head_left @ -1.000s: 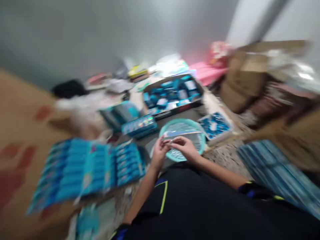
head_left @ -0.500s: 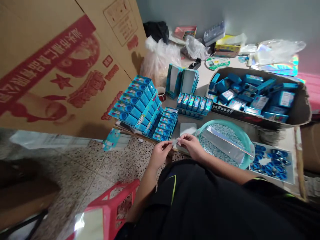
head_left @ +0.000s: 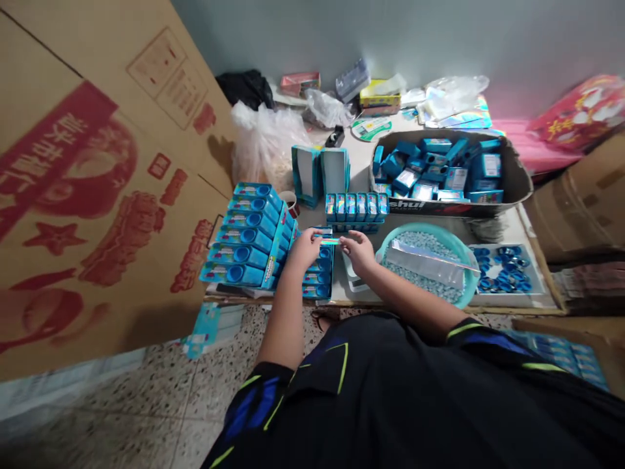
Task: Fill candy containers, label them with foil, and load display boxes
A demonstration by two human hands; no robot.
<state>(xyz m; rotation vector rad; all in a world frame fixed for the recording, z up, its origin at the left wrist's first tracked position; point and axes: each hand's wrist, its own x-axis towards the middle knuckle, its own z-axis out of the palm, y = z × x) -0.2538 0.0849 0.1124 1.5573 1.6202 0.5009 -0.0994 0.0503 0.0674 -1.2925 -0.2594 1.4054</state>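
Observation:
A narrow, shiny iridescent piece (head_left: 330,241) spans the gap between my two hands; whether it is a small box seen edge-on I cannot tell. My left hand (head_left: 306,249) pinches its left end, and my right hand (head_left: 360,251) has thumb and fingertips at its right end. Below them is a display tray (head_left: 318,290) with a row of blue boxes, partly covered by my left hand. Left of it, a stepped stack of blue boxes (head_left: 244,254) fills a larger display. A pale flat device (head_left: 352,277) lies partly hidden under my right forearm.
At right is a turquoise basin (head_left: 469,286) of small pellets with a silvery scoop (head_left: 430,264) on top. Behind it stands a carton (head_left: 449,207) of blue boxes. A white tray (head_left: 540,296) holds blue round pieces. A big cardboard box (head_left: 122,195) rises at left.
My hands have moved up and forward from beside the pale device to over the display tray. A shiny iridescent piece shows between them instead of a small whitish one. The view has turned right.

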